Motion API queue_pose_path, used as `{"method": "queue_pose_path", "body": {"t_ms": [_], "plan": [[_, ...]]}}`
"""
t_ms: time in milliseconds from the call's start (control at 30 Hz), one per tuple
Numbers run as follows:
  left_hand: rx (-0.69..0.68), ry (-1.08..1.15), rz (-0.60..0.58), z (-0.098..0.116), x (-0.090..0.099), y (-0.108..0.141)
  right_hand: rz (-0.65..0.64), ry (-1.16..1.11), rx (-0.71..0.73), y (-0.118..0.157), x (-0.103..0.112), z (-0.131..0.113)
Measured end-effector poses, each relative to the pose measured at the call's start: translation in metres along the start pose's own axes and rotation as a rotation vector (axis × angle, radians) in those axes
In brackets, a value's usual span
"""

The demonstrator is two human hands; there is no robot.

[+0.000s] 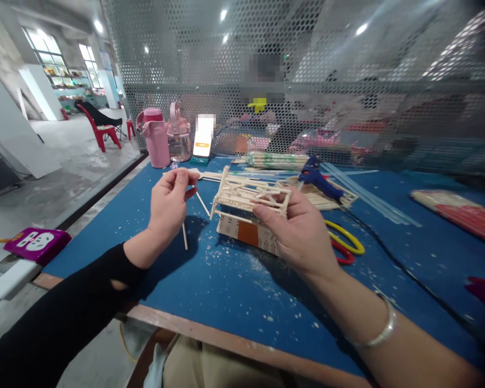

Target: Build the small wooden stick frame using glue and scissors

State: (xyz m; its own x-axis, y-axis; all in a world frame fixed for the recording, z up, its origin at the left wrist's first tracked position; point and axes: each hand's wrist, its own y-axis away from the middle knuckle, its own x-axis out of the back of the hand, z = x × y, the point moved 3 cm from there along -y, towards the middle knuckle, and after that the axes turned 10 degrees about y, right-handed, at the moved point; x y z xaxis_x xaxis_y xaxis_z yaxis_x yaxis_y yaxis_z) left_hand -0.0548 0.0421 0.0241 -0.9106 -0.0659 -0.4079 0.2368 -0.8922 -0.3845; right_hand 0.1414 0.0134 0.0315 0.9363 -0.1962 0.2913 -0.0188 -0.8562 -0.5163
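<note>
My right hand [307, 231] grips one end of a small frame [248, 196] built from thin wooden sticks, like a miniature bench or bed. The frame is held up over the blue tabletop, tilted slightly. Left of it, my left hand [170, 202] is raised with thumb and fingers pinched together; whatever lies between the fingertips is too small to make out. Near that hand are a thin stick [185, 236] below the wrist and another stick [202, 203] between hand and frame. A piece of printed cardboard [248, 234] shows just under the frame.
A blue glue gun [321, 180] with a black cord lies behind my right hand. Scissors with yellow and red handles [350, 242], clear glue sticks [372, 194] and bagged sticks [277, 160] lie around. Pink bottles [157, 143] and a phone [202, 137] stand before a perforated metal screen [210, 70].
</note>
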Motion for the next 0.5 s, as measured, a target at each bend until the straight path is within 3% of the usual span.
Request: {"method": "queue_pose_path", "body": {"t_ms": [100,167,267,367,500], "plan": [[0.086,0.057,-0.328,-0.007,-0.009,0.003,-0.064,-0.059,-0.016,0.001,-0.005,-0.002],[0.196,0.044,-0.481,-0.012,-0.016,0.011,-0.093,-0.105,-0.029,0.002,-0.008,-0.003],[0.262,0.015,-0.470,-0.015,-0.020,0.018,-0.143,-0.209,-0.097,0.001,-0.009,-0.002],[0.243,0.006,-0.423,-0.014,-0.019,0.018,-0.179,-0.348,-0.218,-0.003,-0.005,0.002],[0.227,-0.018,-0.406,-0.013,-0.017,0.017,-0.206,-0.370,-0.322,-0.006,0.000,0.005]]}}
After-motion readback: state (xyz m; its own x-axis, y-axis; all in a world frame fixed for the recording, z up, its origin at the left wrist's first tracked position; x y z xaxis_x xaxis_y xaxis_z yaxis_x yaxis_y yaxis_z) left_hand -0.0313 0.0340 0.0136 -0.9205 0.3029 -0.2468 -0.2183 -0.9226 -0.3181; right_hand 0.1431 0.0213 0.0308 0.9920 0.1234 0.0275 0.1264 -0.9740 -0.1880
